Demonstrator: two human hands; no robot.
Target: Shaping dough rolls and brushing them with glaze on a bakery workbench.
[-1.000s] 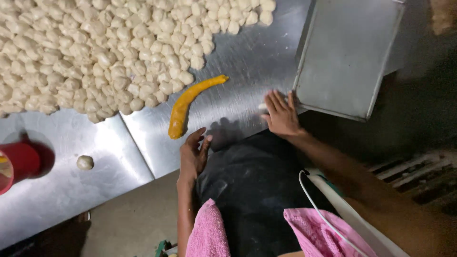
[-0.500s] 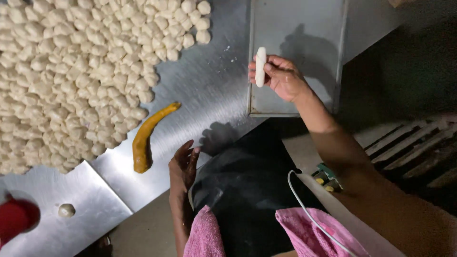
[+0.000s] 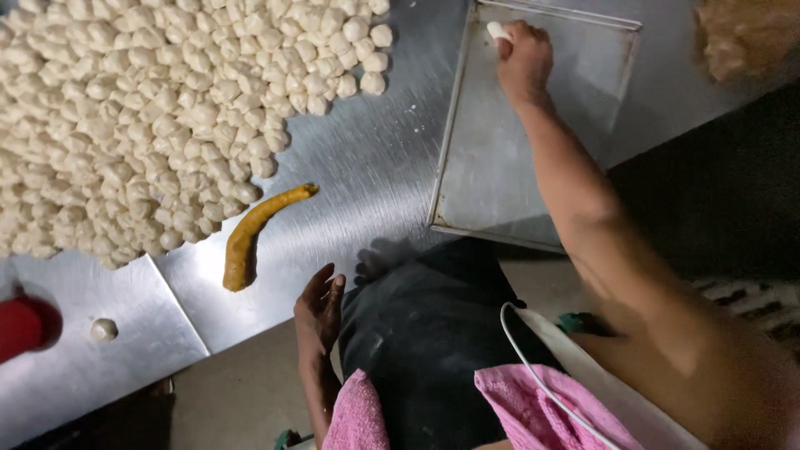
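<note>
My right hand (image 3: pixel 523 60) reaches over a steel baking tray (image 3: pixel 500 183) and holds a small white roll of dough (image 3: pixel 498 32) at the tray's far left corner. My left hand (image 3: pixel 319 310) hangs at the near edge of the steel table (image 3: pixel 367 167), fingers loosely apart, holding nothing. A long curved yellow-brown strip of filling (image 3: pixel 250 233) lies on the table just beyond my left hand. A big heap of several small white dough pieces (image 3: pixel 142 117) covers the table's left part.
A red container (image 3: pixel 21 327) stands at the far left edge, with a single dough ball (image 3: pixel 103 330) beside it. A brownish mass (image 3: pixel 746 37) sits at the top right. Pink cloth (image 3: pixel 533 404) and a white cable (image 3: pixel 533 367) lie near my body.
My right hand lifted the dough roll from the table edge, carried it over the tray and now sets it at the tray's far left corner. My left hand stayed near the table edge.
</note>
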